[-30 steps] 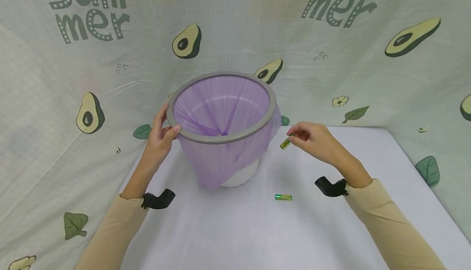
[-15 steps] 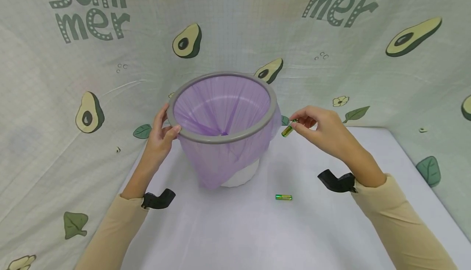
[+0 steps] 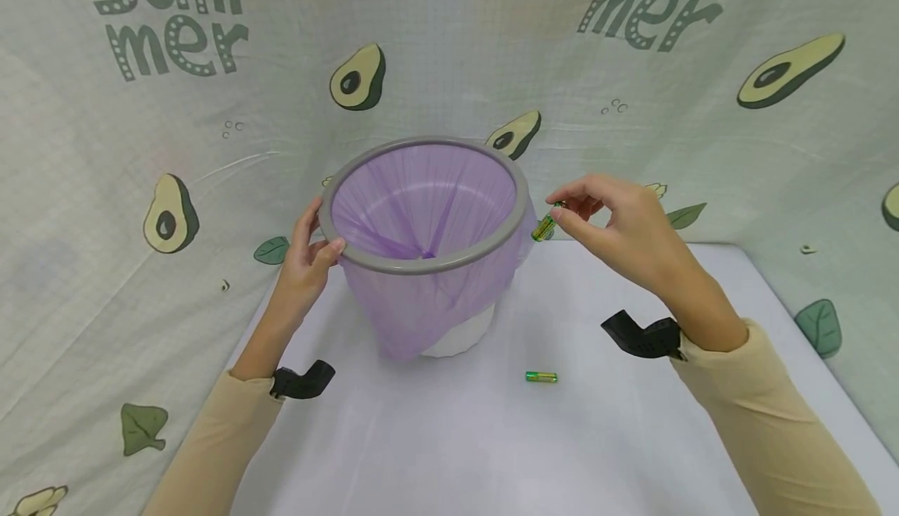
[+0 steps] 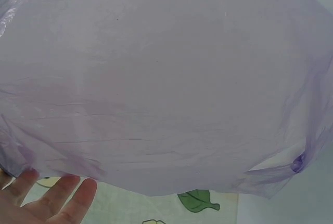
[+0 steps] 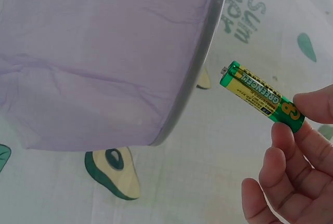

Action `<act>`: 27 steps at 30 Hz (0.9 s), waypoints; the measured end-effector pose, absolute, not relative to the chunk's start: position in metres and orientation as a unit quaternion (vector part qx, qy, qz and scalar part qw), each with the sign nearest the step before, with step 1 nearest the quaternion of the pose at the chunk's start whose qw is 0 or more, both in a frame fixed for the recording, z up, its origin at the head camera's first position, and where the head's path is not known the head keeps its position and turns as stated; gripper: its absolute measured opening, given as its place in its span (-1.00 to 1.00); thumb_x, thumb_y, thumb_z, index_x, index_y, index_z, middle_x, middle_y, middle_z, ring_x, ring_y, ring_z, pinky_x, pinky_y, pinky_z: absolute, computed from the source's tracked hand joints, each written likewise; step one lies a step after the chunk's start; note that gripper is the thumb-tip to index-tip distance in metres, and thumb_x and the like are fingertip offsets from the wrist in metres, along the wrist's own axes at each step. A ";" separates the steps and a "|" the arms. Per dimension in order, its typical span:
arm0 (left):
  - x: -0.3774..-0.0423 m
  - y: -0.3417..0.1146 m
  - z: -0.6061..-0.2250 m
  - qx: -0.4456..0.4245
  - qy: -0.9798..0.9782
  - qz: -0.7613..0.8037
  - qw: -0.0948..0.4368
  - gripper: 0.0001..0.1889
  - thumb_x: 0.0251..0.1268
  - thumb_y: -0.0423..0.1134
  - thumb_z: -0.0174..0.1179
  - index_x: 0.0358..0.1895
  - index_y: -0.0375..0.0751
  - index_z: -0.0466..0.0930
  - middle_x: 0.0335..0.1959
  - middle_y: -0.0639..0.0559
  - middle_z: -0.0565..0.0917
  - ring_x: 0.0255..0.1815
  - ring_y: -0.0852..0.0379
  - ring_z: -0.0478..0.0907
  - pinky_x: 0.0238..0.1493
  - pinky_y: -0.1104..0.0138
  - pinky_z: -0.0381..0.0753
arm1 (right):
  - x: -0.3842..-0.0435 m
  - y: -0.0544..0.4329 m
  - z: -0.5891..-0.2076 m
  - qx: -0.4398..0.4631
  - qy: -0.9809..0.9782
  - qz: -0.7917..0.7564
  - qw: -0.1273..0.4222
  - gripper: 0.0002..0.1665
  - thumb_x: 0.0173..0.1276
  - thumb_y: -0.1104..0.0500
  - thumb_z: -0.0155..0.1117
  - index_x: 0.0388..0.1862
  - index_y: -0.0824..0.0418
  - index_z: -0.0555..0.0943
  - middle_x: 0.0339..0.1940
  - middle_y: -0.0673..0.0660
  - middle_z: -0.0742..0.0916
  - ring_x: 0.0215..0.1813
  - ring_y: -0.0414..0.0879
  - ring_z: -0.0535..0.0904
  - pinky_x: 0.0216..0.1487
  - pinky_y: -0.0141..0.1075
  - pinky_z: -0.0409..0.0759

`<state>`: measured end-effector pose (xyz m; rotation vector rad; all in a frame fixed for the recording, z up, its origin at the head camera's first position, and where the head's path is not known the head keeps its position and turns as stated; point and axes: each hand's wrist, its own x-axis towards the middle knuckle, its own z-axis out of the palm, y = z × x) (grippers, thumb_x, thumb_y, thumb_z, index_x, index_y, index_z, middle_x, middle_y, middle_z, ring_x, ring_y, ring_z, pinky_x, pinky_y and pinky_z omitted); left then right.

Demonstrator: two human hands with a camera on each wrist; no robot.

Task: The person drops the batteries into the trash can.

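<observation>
A trash can (image 3: 460,332) lined with a thin purple bag (image 3: 421,305) stands on the table, a grey ring (image 3: 428,266) round its top. My left hand (image 3: 305,254) grips the ring at its left side, thumb over the top; in the left wrist view its fingers (image 4: 78,198) lie along the bag. My right hand (image 3: 621,227) pinches a green and yellow battery (image 5: 263,96) by one end between thumb and fingers. The battery is raised above the table, just right of the trash can and a little below the ring's far edge in the head view.
A second green and yellow battery (image 3: 541,377) lies on the white table (image 3: 435,446), in front and to the right of the trash can. Behind the table hangs a pale cloth (image 3: 435,48) printed with avocados and leaves.
My right hand has risen with the battery, moving up beside the trash can and, over the last half second, slightly left. The left hand, trash can and second battery stay where they were.
</observation>
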<state>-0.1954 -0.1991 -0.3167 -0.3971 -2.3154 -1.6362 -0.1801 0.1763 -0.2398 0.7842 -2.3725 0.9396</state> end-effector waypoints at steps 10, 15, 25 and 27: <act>-0.196 -0.200 -0.316 -0.139 -0.798 -0.570 0.140 -0.31 0.36 -0.29 -0.04 0.49 0.01 -0.14 0.41 -0.09 0.09 0.00 0.33 0.43 -0.11 0.61 0.47 | -0.183 0.159 -0.230 0.310 -0.853 0.348 0.236 -0.86 0.25 0.24 0.25 -0.22 0.21 0.67 -0.40 0.00 0.66 -0.34 -0.32 0.45 -0.32 -0.49 0.36; -0.196 -0.199 -0.316 -0.137 -0.799 -0.569 0.137 -0.30 0.36 -0.28 -0.03 0.49 0.01 -0.15 0.41 -0.09 0.09 0.00 0.33 0.43 -0.11 0.61 0.46 | -0.187 0.151 -0.231 0.325 -0.844 0.354 0.236 -0.86 0.24 0.26 0.25 -0.23 0.22 0.67 -0.40 0.00 0.66 -0.34 -0.30 0.46 -0.27 -0.49 0.39; -0.195 -0.200 -0.316 -0.134 -0.801 -0.567 0.138 -0.29 0.36 -0.27 -0.03 0.49 0.02 -0.15 0.40 -0.10 0.10 -0.02 0.33 0.43 -0.11 0.61 0.45 | -0.194 0.137 -0.237 0.341 -0.841 0.353 0.227 -0.84 0.24 0.28 0.24 -0.19 0.26 0.65 -0.35 0.04 0.67 -0.31 -0.21 0.50 -0.16 -0.34 0.48; -0.195 -0.200 -0.316 -0.134 -0.800 -0.569 0.138 -0.30 0.36 -0.28 -0.03 0.49 0.05 -0.15 0.40 -0.09 0.10 -0.02 0.33 0.43 -0.11 0.61 0.45 | -0.195 0.134 -0.238 0.341 -0.840 0.358 0.223 -0.83 0.24 0.28 0.25 -0.19 0.26 0.65 -0.34 0.05 0.66 -0.30 -0.20 0.49 -0.15 -0.32 0.48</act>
